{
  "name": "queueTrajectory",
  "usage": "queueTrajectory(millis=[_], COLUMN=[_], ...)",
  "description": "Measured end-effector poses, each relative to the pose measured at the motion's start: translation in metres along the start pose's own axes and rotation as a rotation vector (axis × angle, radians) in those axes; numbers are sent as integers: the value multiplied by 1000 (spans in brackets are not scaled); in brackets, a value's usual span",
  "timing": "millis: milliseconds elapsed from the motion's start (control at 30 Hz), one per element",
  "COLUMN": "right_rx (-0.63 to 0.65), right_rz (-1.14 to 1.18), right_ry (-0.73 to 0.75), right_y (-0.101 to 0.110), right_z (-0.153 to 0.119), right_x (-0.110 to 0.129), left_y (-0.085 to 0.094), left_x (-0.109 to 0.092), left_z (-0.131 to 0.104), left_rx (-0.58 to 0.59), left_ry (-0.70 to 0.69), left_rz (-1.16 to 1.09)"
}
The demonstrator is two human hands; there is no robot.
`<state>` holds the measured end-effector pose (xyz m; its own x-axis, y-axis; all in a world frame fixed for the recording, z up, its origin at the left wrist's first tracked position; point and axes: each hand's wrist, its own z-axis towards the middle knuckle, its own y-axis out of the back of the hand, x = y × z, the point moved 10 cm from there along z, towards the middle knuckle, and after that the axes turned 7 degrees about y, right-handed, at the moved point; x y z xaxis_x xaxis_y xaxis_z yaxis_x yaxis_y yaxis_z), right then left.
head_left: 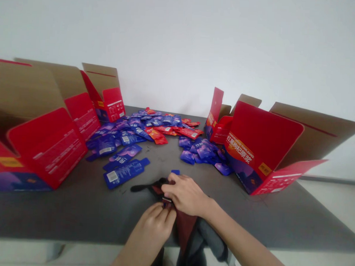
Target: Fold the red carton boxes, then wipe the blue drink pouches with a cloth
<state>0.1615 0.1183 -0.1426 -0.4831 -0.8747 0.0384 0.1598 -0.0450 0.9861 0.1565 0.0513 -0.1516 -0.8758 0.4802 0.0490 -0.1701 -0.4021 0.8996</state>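
Observation:
My left hand [159, 221] is closed at the table's front part, its fingers pinching the edge of a dark red-brown and black cloth item with a strap [186, 226]. My right hand [186, 193] lies just above and to the right, its fingers bent over the same item. Between the two hands shows a small shiny clasp-like piece [166, 200]. A black strap end [141, 187] sticks out to the left on the table. The cloth hangs over the front edge toward my lap. Just beyond my right hand peeks a bit of a blue packet [175, 172].
Blue-purple pouches [125, 172] and red pouches [156, 135] lie heaped across the grey table [103, 220]. Open red cartons stand at left [47, 147] and right [253, 152], with smaller-looking ones behind [114, 104] [221, 129]. A white wall [181, 47] rises behind.

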Motion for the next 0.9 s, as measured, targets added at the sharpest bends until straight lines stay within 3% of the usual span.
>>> queueTrajectory(millis=[133,267,333,433,533,600,667,767,900], right_rx=[-1,-40,-103,-205,-109,-32,-2,-2,-87], right_rz=[-53,-62,-46,34,71,53,16,-23,-30], right_ry=[-132,-230,-231,-131,15,33,-9,-149,-295], right_y=[-12,6,26,52,40,21,4,-8,9], right_z=[28,41,32,7,-12,-13,-5,13,21], right_x=[-49,-78,-71,-33,7,14,0,-40,-76], left_y=[3,-1,-4,-6,-11,-12,-10,-6,2], left_x=[-2,4,6,5,2,-1,-3,-5,8], left_z=[0,3,5,5,4,4,5,8,12], left_rx=[-49,32,80,97,124,141,125,87,-13], left_ry=[-30,14,42,53,44,26,0,-25,56], left_rz=[-1,-73,-94,-62,-25,-26,-22,-43,-218])
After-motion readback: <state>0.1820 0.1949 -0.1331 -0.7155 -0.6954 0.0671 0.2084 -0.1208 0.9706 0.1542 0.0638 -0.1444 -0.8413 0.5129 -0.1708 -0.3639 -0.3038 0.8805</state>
